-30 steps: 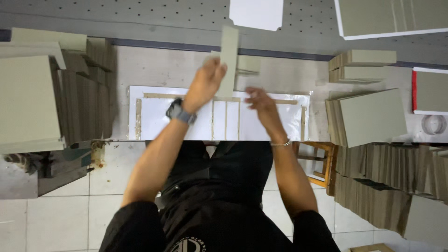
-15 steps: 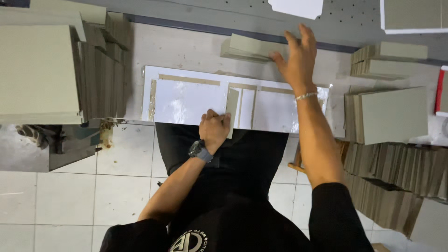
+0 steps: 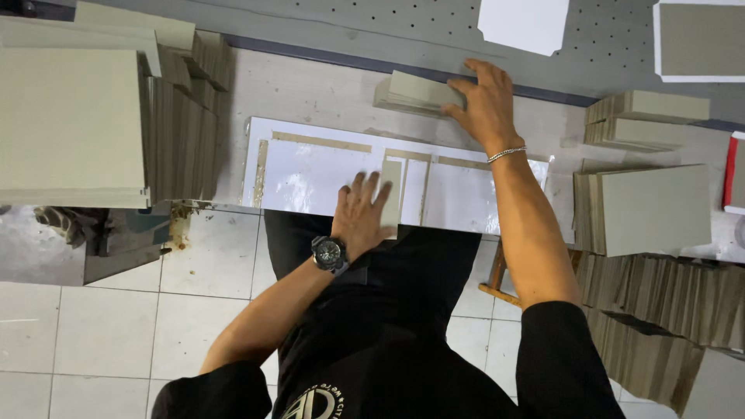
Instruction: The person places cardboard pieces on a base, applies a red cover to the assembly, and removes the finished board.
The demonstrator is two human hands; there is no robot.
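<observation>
Pressing: left hand (image 3: pixel 361 213) flat, fingers spread, on narrow grey strip (image 3: pixel 390 194) atop white sheet (image 3: pixel 310 174) | right hand (image 3: pixel 485 105) open over board stack (image 3: pixel 411 91) at 12 o'clock, gripping nothing | risk: strip likely skews if palm slides.

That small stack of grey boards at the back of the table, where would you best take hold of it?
Probably at its right end, coming from above: the small stack of grey boards lies flat and low, its edges are free, and the right hand already rests on that end.
</observation>
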